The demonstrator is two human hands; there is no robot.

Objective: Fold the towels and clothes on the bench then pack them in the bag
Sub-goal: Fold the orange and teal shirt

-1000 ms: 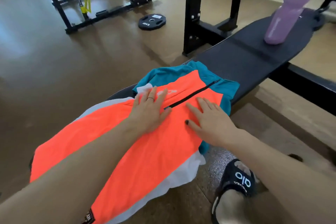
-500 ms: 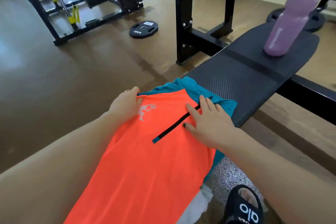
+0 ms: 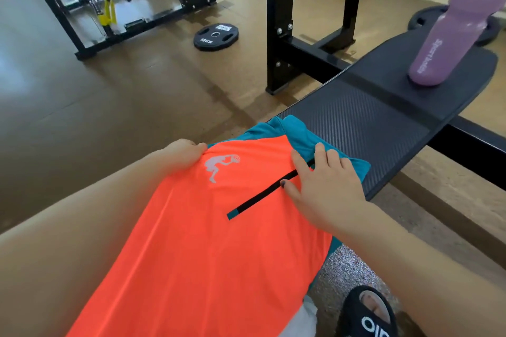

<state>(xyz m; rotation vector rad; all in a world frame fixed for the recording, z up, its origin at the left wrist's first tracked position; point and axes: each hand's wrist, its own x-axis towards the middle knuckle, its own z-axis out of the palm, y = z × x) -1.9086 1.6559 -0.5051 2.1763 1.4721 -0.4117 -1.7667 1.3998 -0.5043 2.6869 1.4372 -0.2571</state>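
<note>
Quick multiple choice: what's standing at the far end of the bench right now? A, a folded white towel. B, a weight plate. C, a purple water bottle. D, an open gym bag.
C: a purple water bottle stands upright on the far pad of the bench, beyond the orange shirt; the only weight plate close by lies on the floor.

This is a gym: a black padded bench on a steel rack frame, a 10 kg weight plate on the rubber floor, machines behind.
</note>
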